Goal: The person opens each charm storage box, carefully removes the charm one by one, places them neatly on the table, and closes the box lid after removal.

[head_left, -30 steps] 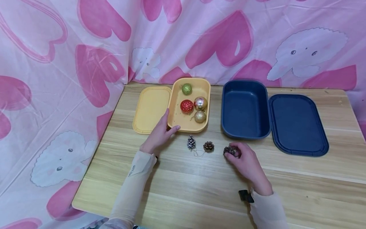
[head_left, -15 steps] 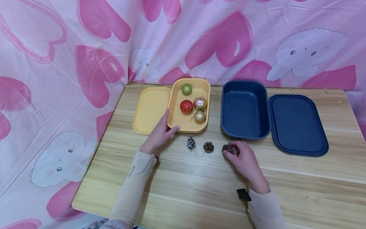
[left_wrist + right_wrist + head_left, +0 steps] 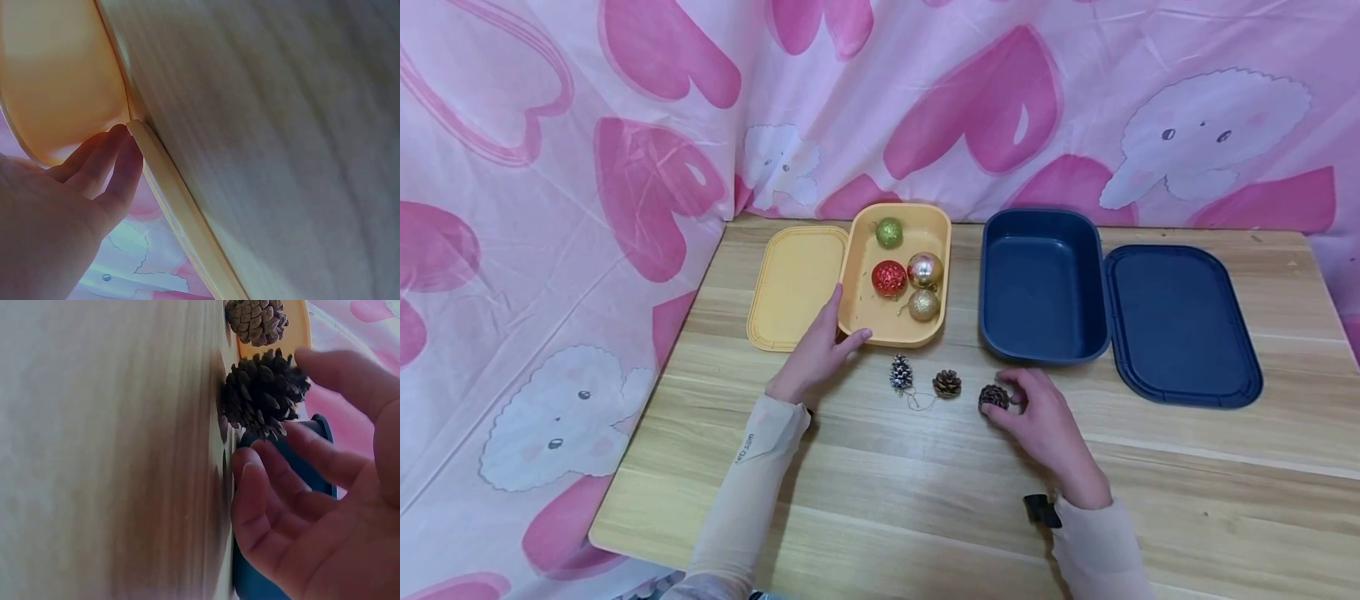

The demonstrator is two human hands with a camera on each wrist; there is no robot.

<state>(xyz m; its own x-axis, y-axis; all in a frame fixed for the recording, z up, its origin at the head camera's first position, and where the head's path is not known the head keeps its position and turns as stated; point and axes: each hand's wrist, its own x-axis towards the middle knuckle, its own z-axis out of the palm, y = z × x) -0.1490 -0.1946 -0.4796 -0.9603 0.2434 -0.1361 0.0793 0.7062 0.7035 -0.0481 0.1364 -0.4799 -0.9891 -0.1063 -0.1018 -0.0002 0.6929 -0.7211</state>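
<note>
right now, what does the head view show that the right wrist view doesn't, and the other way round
Only the head view shows the left hand, four round baubles and the small white-tipped oval pinecone.

Only the right wrist view shows the palm side of the right hand.

Both show, at least partly, that hand, the dark brown rounded pinecone, the lighter brown pinecone, the rectangular yellow box, the rectangular dark blue box, the wooden table and the pink patterned curtain.

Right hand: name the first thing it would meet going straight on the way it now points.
The dark pinecone, close by the right hand, comes first; whether the two already touch is hard to tell. Past it, the middle brown pinecone seems roughly next in line, though depth is uncertain.
</note>
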